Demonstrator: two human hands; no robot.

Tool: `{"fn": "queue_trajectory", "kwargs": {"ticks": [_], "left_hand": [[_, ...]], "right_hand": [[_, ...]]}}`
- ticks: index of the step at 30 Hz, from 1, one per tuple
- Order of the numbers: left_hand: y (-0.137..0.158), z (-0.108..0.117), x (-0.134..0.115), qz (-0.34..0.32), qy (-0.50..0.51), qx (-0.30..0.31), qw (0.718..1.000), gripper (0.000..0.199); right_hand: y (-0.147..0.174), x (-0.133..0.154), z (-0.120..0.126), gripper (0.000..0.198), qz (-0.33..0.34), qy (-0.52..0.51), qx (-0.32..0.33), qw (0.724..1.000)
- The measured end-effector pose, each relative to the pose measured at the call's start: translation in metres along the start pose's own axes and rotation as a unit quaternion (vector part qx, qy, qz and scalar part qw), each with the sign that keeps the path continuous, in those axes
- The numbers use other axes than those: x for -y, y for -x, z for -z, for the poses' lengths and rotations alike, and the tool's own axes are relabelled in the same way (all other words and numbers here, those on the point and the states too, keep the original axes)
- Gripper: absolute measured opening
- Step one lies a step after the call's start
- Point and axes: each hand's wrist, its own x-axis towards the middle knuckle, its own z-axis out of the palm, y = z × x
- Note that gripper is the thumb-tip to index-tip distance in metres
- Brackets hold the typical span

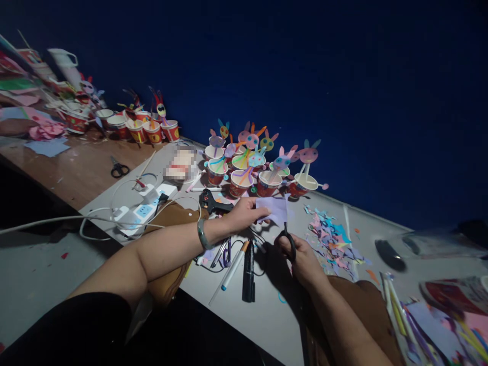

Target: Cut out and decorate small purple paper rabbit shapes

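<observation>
A piece of light purple paper (275,208) is pinched in my left hand (247,214), held above the table. My right hand (301,254) is closed round the black handles of a pair of scissors (290,243), and the blades meet the right part of the paper. A narrow strip stands out at the paper's upper right edge. Below my hands lie a black marker (248,272), a white marker with a blue tip (233,269) and purple-handled scissors (227,253). Just behind my left hand rests a black glue gun (213,203).
Several paper cups with paper animal heads (241,183) stand along the wall side. Paper scraps (335,239) lie in a heap to the right, near a dark computer mouse (391,254). A power strip (147,208) with loose cables sits at left. Another pair of scissors (119,168) lies beyond it.
</observation>
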Motion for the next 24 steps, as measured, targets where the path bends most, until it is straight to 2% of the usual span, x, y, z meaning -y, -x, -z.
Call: {"fn": "queue_trajectory", "kwargs": {"ticks": [5,8,12,15,20,24], "left_hand": [[0.004,-0.004,-0.006,0.004,0.016,0.019,1.0,0.026],[0.005,-0.004,-0.005,0.004,0.003,0.025,1.0,0.025],[0.004,-0.003,0.002,-0.006,-0.025,0.031,0.999,0.024],[0.006,-0.004,0.007,0.013,-0.044,0.046,0.998,0.026],[0.011,-0.005,0.006,0.024,-0.098,0.087,0.991,0.029],[0.008,-0.004,0.008,-0.003,-0.127,0.085,0.988,0.027]], "right_hand": [[0.001,0.003,0.0,0.052,0.01,0.007,-0.002,1.0],[0.002,0.007,-0.001,0.052,0.015,-0.002,-0.027,1.0],[-0.003,0.004,-0.002,0.054,0.061,-0.117,-0.08,0.988],[-0.008,-0.001,-0.001,0.047,0.061,-0.166,-0.111,0.978],[-0.008,-0.001,0.001,0.033,0.046,-0.1,-0.156,0.981],[-0.003,0.006,0.003,0.032,0.053,-0.048,-0.134,0.988]]}}
